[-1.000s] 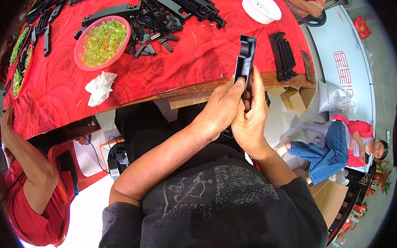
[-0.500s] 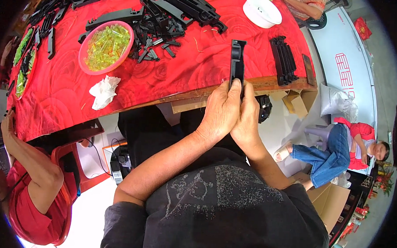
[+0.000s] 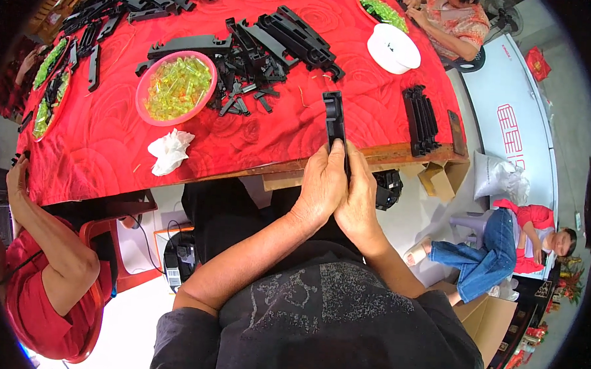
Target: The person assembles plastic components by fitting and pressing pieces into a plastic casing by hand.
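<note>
Right hand (image 3: 360, 194), fingers spread a second ago, now closed in beside left hand (image 3: 323, 182); black slotted plastic housing (image 3: 334, 117) looks better braced for handling. Grip: both hands grasping housing's near end, left thumb on its open face. Housing's far end points out over red-clothed worktop (image 3: 271, 144), near its front edge. Forearms converge from below.

Site type: an informal hand-work workshop. The table (image 3: 389, 161), draped in red rose-patterned cloth (image 3: 264, 150), carries heaped black plastic parts (image 3: 294, 40) and a pink bowl (image 3: 139, 90) of yellow-green pieces (image 3: 179, 88). One co-worker (image 3: 47, 289) sits at the table's left end, another (image 3: 457, 27) at its far-right corner.
</note>
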{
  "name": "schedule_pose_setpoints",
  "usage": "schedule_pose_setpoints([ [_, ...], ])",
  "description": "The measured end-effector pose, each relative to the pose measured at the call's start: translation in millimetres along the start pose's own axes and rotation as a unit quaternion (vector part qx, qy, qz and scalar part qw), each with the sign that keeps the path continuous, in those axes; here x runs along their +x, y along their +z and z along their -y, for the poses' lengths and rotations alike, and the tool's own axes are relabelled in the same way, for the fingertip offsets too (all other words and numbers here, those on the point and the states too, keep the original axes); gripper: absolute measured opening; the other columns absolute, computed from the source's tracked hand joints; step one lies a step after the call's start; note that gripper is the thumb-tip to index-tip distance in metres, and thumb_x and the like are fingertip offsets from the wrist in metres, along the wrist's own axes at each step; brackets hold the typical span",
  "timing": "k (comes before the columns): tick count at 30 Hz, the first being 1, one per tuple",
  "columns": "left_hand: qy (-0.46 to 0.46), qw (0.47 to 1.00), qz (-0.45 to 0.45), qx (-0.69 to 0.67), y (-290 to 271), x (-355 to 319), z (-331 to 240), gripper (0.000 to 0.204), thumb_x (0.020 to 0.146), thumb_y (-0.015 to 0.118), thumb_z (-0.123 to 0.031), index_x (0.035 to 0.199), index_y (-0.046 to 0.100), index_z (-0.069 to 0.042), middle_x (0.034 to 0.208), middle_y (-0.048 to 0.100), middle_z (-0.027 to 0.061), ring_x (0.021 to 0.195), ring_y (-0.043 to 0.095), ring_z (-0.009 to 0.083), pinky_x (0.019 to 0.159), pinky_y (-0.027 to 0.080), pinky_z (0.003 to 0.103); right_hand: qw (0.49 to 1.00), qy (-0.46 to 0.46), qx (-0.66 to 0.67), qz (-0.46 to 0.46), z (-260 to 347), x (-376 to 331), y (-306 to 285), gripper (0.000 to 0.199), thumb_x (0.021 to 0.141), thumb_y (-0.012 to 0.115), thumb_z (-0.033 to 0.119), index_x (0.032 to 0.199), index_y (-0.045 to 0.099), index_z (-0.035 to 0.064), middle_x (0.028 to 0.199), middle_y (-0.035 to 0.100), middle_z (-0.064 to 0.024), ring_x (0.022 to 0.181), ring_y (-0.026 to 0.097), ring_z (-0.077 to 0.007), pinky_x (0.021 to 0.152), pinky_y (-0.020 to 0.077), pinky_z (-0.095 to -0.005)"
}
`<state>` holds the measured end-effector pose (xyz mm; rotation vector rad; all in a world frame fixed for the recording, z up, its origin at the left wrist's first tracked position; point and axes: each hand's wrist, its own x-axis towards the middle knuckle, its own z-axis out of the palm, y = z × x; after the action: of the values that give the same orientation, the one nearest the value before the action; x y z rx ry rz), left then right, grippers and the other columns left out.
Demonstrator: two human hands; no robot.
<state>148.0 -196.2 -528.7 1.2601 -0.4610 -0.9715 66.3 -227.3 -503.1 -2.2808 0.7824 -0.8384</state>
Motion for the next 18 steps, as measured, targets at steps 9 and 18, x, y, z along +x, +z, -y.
schedule_pose_setpoints([
  [9, -0.003, 0.999, -0.028, 0.031, -3, -1, 7, 0.047, 0.101, 0.04, -0.038, 0.094, 0.06, 0.005, 0.073, 0.059, 0.0213, 0.071, 0.057, 0.0324, 0.071, 0.046, 0.043, 1.0, -0.001, -0.005, -0.009, -2, -8, 6, 0.042, 0.094, 0.053, 0.008, 0.133, 0.045, -0.0051, 0.115, 0.058, -0.0298, 0.106, 0.059, -0.0472, 0.089, 0.0479, -0.0469],
  [18, 0.005, 1.0, -0.03, -0.004, -8, -6, -10, 0.044, 0.102, 0.041, -0.035, 0.091, 0.06, 0.004, 0.067, 0.055, 0.0123, 0.064, 0.053, 0.0217, 0.064, 0.044, 0.039, 0.999, -0.026, 0.003, -0.033, 7, -3, 8, 0.042, 0.092, 0.057, 0.006, 0.131, 0.047, -0.0078, 0.109, 0.06, -0.029, 0.102, 0.061, -0.0449, 0.086, 0.05, -0.0451],
])
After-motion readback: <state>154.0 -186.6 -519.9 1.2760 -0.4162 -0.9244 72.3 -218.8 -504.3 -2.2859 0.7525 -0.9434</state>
